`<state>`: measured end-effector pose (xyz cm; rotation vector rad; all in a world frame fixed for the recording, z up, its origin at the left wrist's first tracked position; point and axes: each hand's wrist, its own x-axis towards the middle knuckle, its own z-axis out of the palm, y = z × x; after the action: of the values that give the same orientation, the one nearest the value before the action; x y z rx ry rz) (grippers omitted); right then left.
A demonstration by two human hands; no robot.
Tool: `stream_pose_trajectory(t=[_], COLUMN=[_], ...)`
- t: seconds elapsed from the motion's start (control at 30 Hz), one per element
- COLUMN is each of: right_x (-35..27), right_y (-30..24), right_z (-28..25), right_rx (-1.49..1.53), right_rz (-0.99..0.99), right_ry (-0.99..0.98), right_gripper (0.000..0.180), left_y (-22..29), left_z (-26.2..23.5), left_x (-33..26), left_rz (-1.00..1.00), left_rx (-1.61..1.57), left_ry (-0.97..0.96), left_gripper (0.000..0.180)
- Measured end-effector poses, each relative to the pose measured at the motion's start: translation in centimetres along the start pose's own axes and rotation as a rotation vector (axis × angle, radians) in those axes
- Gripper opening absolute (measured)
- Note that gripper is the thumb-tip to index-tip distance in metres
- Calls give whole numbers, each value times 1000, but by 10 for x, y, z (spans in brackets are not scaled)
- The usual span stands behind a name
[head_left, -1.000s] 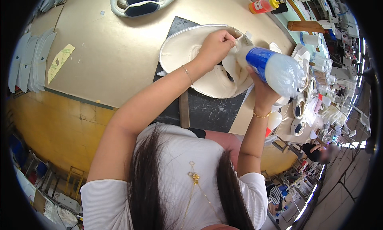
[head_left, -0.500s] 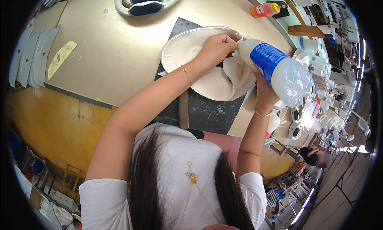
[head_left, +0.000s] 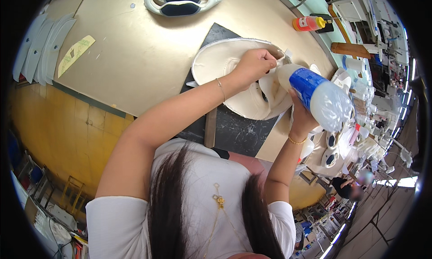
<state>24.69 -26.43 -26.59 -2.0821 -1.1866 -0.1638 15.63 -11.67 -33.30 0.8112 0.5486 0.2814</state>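
A cream-white shoe upper piece (head_left: 225,63) lies flat on a dark cutting mat (head_left: 238,131) on the tan worktable (head_left: 135,56). My left hand (head_left: 254,63) pinches and lifts its far edge by the opening. My right hand (head_left: 301,117) grips a clear plastic squeeze bottle (head_left: 315,95) with a blue label, tipped so its nozzle points at the spot under my left fingers. The nozzle tip is hidden among the folded material.
A finished white-and-navy upper (head_left: 182,0) lies at the table's far edge. A red and yellow bottle (head_left: 308,23) and a wooden block (head_left: 351,47) stand at far right. Stacked white pieces (head_left: 38,47) sit left; more uppers (head_left: 333,146) are piled right. Another person (head_left: 353,189) works beyond.
The bottle has tilted further and its nozzle has come closer to the upper's opening. My left hand keeps its pinch on the edge.
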Motion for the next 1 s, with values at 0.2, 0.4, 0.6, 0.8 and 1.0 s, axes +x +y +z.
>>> stream_pose_trajectory(t=[0.2,0.4,0.6,0.8,1.0], right_x=[5,-2,-11,0,18], right_y=[-5,-4,-22,-15,-22], right_z=[11,-13,-25,-4,-9], right_rx=[116,105,51,152,80], right_rz=[-43,105,-30,17,18], right_ry=[18,-102,154,151,87], right_gripper=[85,86,94,85,65], left_y=[5,-2,-2,2,0], left_z=[3,7,6,9,1], left_x=[-2,-2,-4,-4,0], left_rz=[8,71,123,12,-28], left_rx=[-51,61,1,-90,-141], left_ry=[-13,21,36,-20,-62], left_gripper=[9,8,7,10,12])
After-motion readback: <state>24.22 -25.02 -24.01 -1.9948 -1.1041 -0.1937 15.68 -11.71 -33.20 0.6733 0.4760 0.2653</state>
